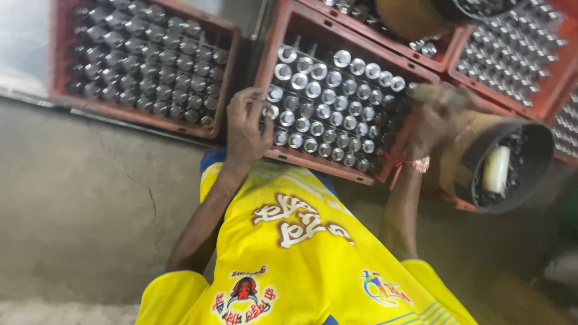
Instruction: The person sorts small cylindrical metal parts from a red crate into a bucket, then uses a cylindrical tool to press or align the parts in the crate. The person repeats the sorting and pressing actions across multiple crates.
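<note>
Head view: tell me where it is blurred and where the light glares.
Head view: the right hand is smeared by motion blur at the edge of the red crate; the left hand is sharper. Glare flashes off the shiny bottle caps in that crate. The left crate sits dimmer. The black bucket at right is soft.

Both bare arms are stretched out toward the red crate (274, 42). Left hand (245, 123) sits at its near left corner, fingers curled, wrist bent. Right hand (435, 117) is over the crate's right edge, blurry, can't tell the grip.
</note>
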Available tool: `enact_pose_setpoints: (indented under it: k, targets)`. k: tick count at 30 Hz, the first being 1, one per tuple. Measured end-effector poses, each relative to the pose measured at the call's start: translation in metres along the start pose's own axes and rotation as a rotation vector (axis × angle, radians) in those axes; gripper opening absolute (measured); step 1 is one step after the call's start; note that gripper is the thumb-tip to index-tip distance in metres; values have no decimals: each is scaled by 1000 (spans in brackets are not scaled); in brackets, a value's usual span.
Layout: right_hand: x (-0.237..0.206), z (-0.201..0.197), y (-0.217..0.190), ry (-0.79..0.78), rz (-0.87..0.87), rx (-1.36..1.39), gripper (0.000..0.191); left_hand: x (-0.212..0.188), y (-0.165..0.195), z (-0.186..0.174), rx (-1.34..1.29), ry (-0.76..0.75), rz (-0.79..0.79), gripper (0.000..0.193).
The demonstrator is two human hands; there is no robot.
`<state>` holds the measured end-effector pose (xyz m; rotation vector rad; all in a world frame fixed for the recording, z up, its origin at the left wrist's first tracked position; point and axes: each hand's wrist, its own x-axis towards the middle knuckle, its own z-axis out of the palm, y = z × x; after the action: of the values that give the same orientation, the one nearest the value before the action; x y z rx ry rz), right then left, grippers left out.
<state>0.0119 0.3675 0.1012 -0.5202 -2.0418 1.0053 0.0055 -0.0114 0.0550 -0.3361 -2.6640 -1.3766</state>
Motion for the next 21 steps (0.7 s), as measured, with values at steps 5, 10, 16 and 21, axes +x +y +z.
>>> enact_pose_setpoints:
  k: [5,10,16,21]
  targets:
    - [6,-5,11,-34,-91,51,17,0,0,1,35,3,17,32]
    - [8,-6,10,-344,-190,-328,19,0,2,2,-31,1,1,20]
    - [-13,-19,-7,-36,-163,-66,21,-2,2,0,-12,-5,-16,22]
    - [-22,-27,-17,-265,-97,-317,23,-1,2,1,-51,-8,-23,21]
